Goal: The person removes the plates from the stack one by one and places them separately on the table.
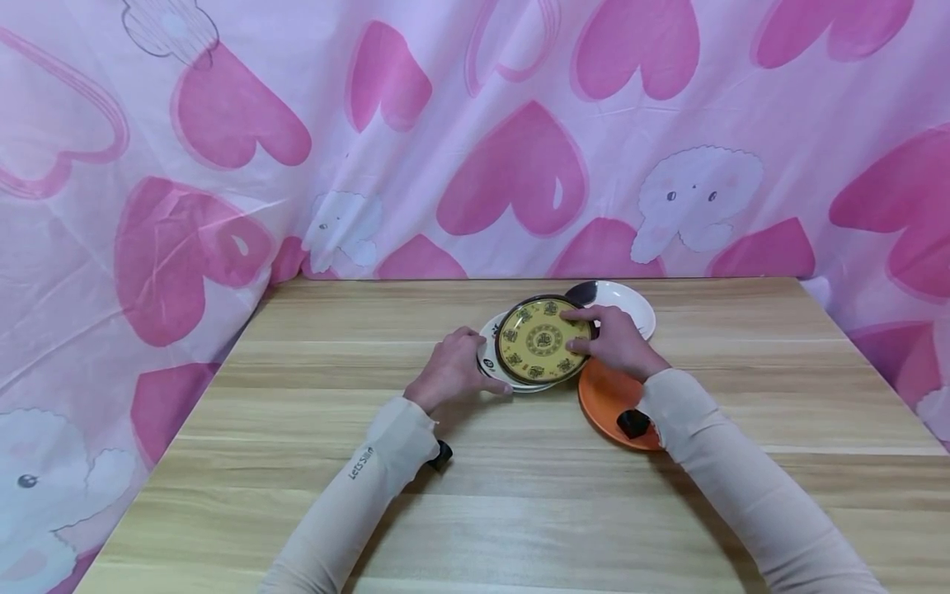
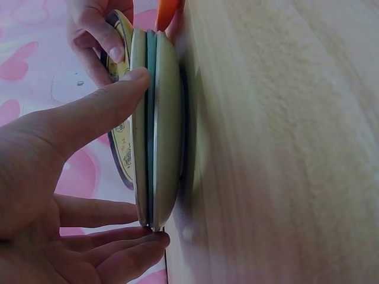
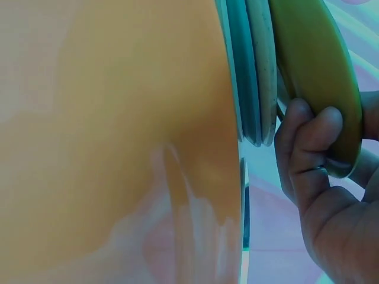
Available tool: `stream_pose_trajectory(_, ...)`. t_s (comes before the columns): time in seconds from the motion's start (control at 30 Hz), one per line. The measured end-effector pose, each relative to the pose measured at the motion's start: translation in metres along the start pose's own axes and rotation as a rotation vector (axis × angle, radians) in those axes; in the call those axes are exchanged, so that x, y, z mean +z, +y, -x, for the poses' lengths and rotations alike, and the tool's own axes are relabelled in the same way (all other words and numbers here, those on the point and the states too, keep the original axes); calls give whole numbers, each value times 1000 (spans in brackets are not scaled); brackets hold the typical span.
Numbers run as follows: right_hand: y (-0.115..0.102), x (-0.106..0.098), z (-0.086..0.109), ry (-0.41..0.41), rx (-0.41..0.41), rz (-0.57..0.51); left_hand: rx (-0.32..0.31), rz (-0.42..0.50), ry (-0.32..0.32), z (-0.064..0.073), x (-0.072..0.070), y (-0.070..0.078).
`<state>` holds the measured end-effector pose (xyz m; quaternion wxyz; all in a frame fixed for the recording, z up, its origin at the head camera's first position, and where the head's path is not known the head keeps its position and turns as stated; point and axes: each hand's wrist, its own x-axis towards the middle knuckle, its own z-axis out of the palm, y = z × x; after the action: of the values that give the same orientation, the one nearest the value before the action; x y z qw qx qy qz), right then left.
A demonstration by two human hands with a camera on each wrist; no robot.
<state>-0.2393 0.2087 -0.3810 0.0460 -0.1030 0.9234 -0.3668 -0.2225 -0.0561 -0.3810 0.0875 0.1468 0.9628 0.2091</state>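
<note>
My right hand [image 1: 616, 340] pinches the right edge of a round yellow plate [image 1: 544, 340] with a dark rim and dark printed motifs. In the right wrist view its fingers curl under the plate's plain underside [image 3: 314, 65], and the plate is tilted above a stack of plates [image 3: 263, 71]. My left hand [image 1: 454, 370] holds the left edge of that stack, thumb and fingers spread along the rims. A white patterned plate [image 1: 487, 355] tops the stack, largely hidden by the yellow one. Edge-on in the left wrist view, the stack [image 2: 168, 136] shows pale and green rims.
An orange plate [image 1: 604, 404] lies under my right wrist, partly covered by the sleeve. Behind the right hand is a white plate with a black patch [image 1: 627, 304]. The wooden table [image 1: 505, 511] meets a pink heart-patterned curtain [image 1: 512, 181] at the back.
</note>
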Motion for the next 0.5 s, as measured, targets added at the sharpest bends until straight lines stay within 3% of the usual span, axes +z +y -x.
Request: stream_pose_trajectory(0.5,4,-1,4,44,1,-57,9,4,20,-3,2,-1)
